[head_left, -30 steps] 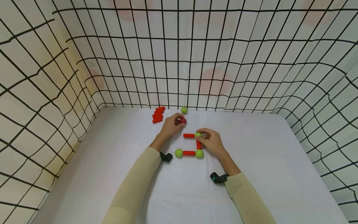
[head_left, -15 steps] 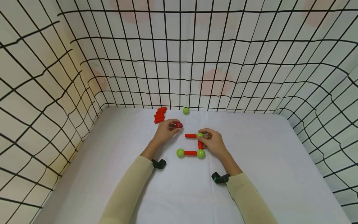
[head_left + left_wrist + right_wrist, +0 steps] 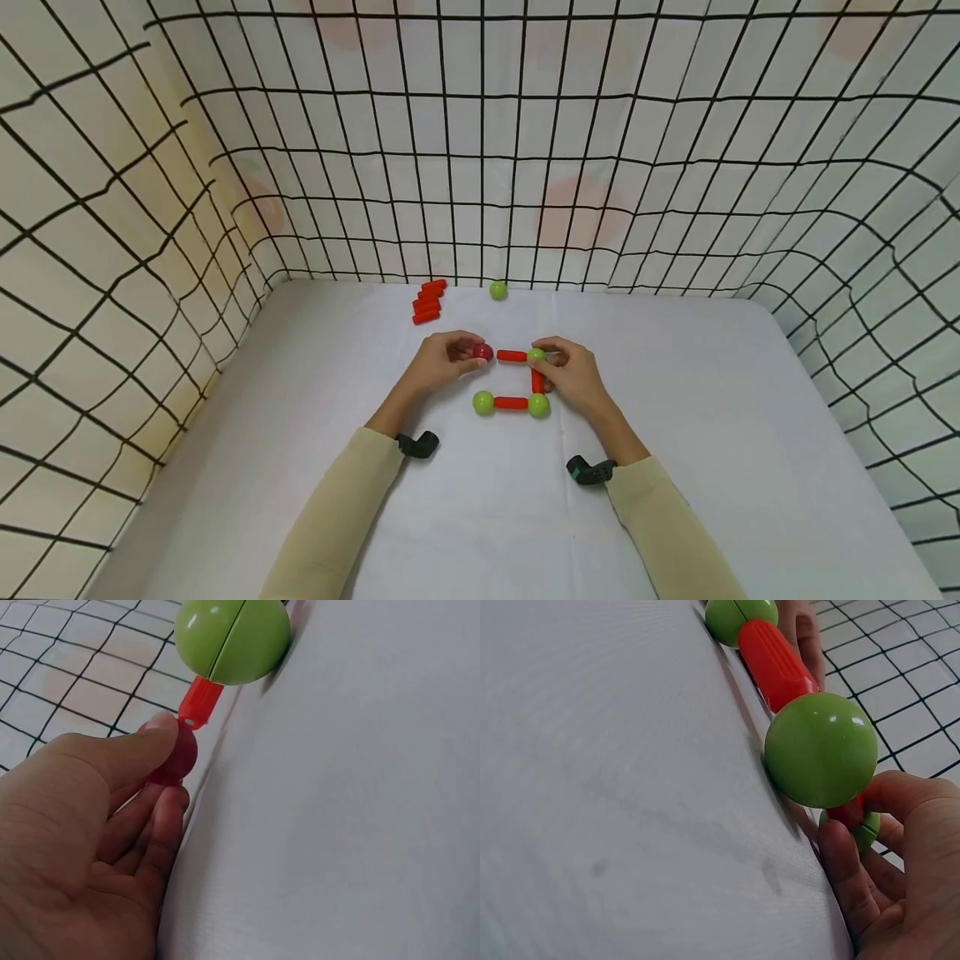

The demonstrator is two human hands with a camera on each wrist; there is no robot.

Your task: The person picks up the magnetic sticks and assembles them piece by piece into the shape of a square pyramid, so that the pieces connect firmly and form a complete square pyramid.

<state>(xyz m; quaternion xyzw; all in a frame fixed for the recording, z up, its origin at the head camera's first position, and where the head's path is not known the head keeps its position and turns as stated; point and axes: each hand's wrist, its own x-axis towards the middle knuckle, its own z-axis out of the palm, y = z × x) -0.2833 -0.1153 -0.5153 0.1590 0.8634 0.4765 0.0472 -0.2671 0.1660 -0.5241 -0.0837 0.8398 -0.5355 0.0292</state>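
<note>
Thumb and fingers of my left hand (image 3: 438,364) pinch a dark red ball (image 3: 483,353). The ball is beside the free left end of a red rod (image 3: 512,356); whether they touch I cannot tell. At that rod's other end, my right hand (image 3: 573,375) grips a green ball (image 3: 537,355). A second red rod (image 3: 537,381) runs from it to a lower green ball (image 3: 538,405). From there another red rod (image 3: 511,403) leads left to a green ball (image 3: 483,402). In the right wrist view, the near green ball (image 3: 821,750) partly hides the gripped one.
Several loose red rods (image 3: 427,304) lie side by side at the back left of the white table (image 3: 480,517). One loose green ball (image 3: 498,290) is by the back edge. Black wire mesh (image 3: 480,179) stands behind and along both sides.
My left hand has brought the dark red ball from near the loose green ball toward me, to the upper rod's free end. The right hand keeps its grip in the same place.
</note>
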